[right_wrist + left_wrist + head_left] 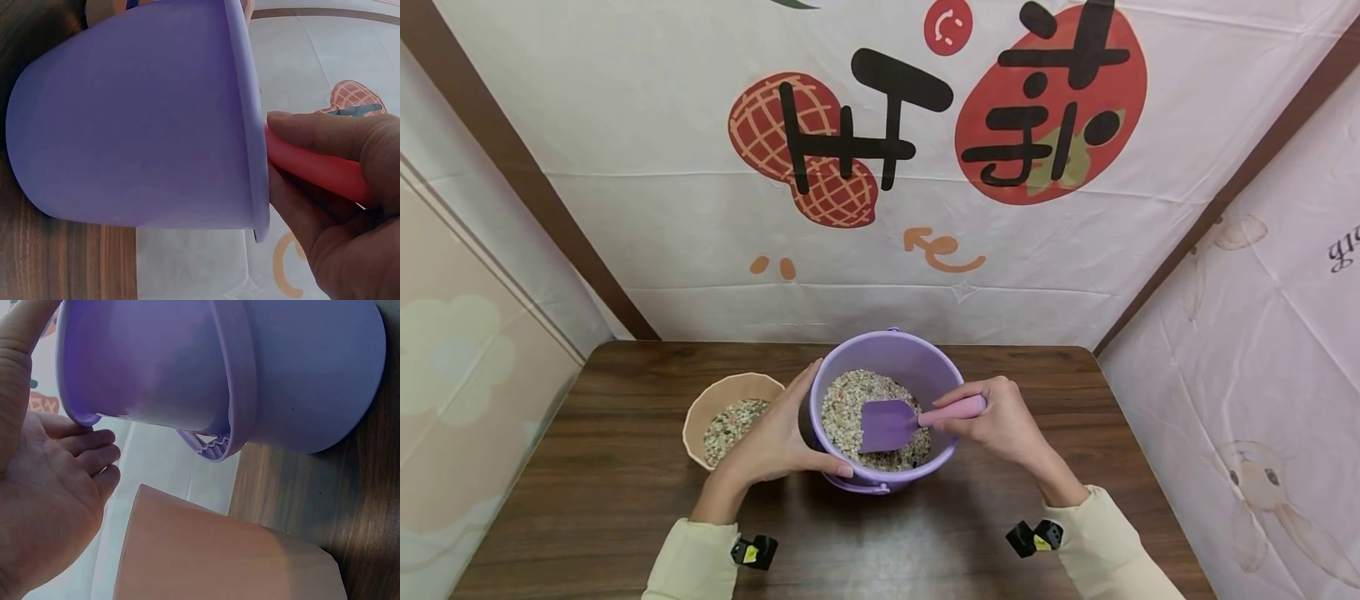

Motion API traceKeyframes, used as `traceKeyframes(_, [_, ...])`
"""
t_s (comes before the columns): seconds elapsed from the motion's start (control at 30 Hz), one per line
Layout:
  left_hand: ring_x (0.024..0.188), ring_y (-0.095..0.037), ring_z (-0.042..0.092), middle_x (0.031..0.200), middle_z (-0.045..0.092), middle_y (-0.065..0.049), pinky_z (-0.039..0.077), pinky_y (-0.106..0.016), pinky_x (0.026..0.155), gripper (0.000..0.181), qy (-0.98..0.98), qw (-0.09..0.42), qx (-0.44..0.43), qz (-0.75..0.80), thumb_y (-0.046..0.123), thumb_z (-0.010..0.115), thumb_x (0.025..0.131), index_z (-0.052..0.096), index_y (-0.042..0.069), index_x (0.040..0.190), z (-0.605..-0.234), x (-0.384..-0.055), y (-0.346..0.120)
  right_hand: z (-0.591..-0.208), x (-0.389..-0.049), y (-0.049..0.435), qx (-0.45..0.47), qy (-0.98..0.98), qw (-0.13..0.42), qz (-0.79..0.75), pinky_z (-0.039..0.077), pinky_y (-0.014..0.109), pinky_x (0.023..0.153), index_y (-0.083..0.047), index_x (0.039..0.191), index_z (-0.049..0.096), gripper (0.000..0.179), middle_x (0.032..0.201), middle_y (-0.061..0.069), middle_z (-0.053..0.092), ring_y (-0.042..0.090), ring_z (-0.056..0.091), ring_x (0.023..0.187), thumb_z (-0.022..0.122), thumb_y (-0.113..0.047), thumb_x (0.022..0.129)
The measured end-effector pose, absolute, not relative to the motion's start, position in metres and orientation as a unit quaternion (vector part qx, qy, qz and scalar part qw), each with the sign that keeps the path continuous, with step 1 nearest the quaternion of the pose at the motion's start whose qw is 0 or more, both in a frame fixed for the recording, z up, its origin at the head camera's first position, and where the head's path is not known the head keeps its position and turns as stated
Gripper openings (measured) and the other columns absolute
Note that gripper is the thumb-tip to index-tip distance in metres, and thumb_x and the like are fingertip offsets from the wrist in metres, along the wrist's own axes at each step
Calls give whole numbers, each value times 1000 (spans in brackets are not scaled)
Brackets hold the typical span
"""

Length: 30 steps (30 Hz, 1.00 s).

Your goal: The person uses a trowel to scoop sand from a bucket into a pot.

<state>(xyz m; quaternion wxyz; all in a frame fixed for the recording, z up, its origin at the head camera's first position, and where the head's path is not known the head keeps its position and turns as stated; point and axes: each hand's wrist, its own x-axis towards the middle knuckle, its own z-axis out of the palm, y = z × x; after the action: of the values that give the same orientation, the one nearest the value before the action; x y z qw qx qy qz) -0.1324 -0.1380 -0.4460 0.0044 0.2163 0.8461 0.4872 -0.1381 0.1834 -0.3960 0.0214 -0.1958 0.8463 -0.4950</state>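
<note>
A purple bucket (pixel 928 362) stands on the table, its bottom covered with small pale, mixed-colour gravel (pixel 842 408). At the bucket's left side, my left hand (pixel 778 442) holds the rim, thumb along the front and fingers farther back. My right hand (pixel 1003 421) grips a toy shovel by its pink handle (pixel 319 167) at the right rim. The shovel's flat purple blade (pixel 887 425) is inside the bucket, over the gravel, with no gravel visible on it. A peach faceted bowl (pixel 700 408) with similar gravel (pixel 730 429) sits left of the bucket, partly behind my left hand.
The dark wooden table (pixel 587 500) has its back edge against a printed white cloth wall (pixel 700 250). Further cloth panels rise on both sides. The bucket's carrying handle (pixel 244 381) hangs down along its outside.
</note>
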Motion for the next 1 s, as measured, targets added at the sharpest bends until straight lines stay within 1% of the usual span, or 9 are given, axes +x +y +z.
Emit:
traceKeyframes(0.17, [145,-31,32,162,30,-11,29,-59,115,143,850,11,209,484,56,99,48,23,16,162,-445,-131,-139,-398,-140,183,-198,842,30,-501,61,29,65,-5,94,82,21,89,4,78,13,73,82,90,-3,74])
traceKeyframes(0.33, [145,-30,33,162,31,-10,30,-59,115,143,852,10,209,480,56,99,48,23,16,162,-444,-132,-139,-398,-140,183,-204,843,35,-496,60,27,64,-7,93,83,21,88,4,78,12,72,81,90,-4,74])
traceKeyframes(0.53, [145,-30,33,162,31,-10,29,-58,116,144,852,7,210,480,56,100,47,24,15,162,-445,-132,-138,-401,-140,182,-204,842,27,-499,59,26,62,-8,91,83,22,85,1,77,11,72,78,90,-1,72])
traceKeyframes(0.7, [144,-29,34,161,32,-9,30,-58,115,143,849,5,213,483,55,100,48,24,16,162,-445,-132,-139,-403,-140,179,-203,829,24,-520,61,29,64,-5,93,82,21,84,2,78,13,74,78,89,0,73])
traceKeyframes(0.87, [143,-28,35,160,35,-7,30,-57,115,142,846,1,220,486,55,100,47,25,16,162,-446,-133,-138,-406,-142,174,-203,823,15,-530,61,29,65,-3,93,82,20,82,-1,77,14,75,78,90,-5,75])
traceKeyframes(1.0, [142,-27,38,158,38,-7,30,-57,115,140,842,-4,228,490,54,100,48,27,16,161,-447,-134,-138,-407,-145,168,-194,825,16,-530,59,26,64,-6,93,82,20,80,-3,77,15,75,78,91,-10,76])
